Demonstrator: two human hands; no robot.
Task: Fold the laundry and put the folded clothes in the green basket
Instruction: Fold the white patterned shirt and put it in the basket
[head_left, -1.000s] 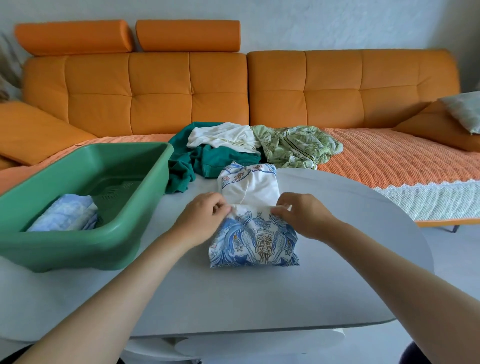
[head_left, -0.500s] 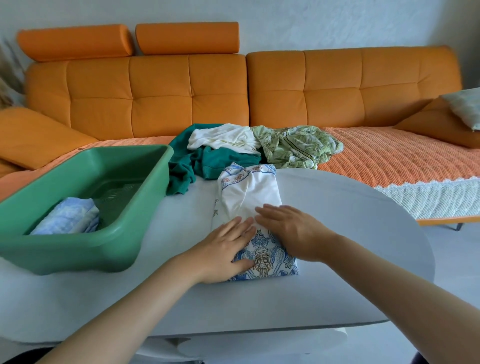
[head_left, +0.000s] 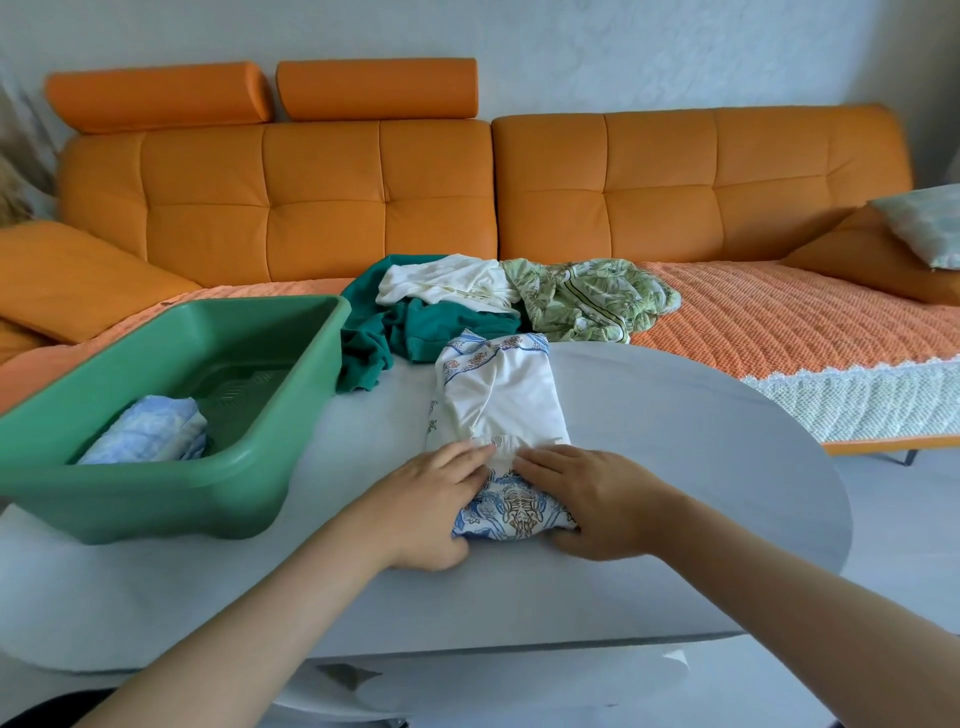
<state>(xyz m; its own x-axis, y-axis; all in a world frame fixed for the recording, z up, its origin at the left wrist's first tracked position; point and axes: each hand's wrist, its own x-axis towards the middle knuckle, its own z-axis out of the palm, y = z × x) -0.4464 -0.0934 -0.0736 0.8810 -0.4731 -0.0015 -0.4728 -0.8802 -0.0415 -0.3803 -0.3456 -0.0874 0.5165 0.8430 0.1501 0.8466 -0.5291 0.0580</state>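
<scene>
the printed garment (head_left: 501, 400) lies lengthwise at the middle of the counter (head_left: 701, 441), its near end doubled over so the blue pattern faces up. both hands are on that doubled end. the left hand (head_left: 431, 501) and the right hand (head_left: 597, 499) sit side by side, fingers (head_left: 543, 460) close together and fairly flat over the top, thumbs down at the six o'clock edge, so each seems to clasp the fold between fingers and thumb. this looks like the start of another fold toward twelve o'clock. to do it well, i would lift both sides together, carry the fold over evenly so the side edges line up, and land it square on the far end. then i would press from the centre outward, since thin cloth like this will likely slip and bunch. the green basket (head_left: 156, 519) stands on the counter at ten o'clock with one folded blue piece (head_left: 145, 436) inside and room beside it. the teal garment (head_left: 421, 327), white garment (head_left: 447, 280) and leaf-print garment (head_left: 587, 296) lie heaped at twelve o'clock, unfolded.
</scene>
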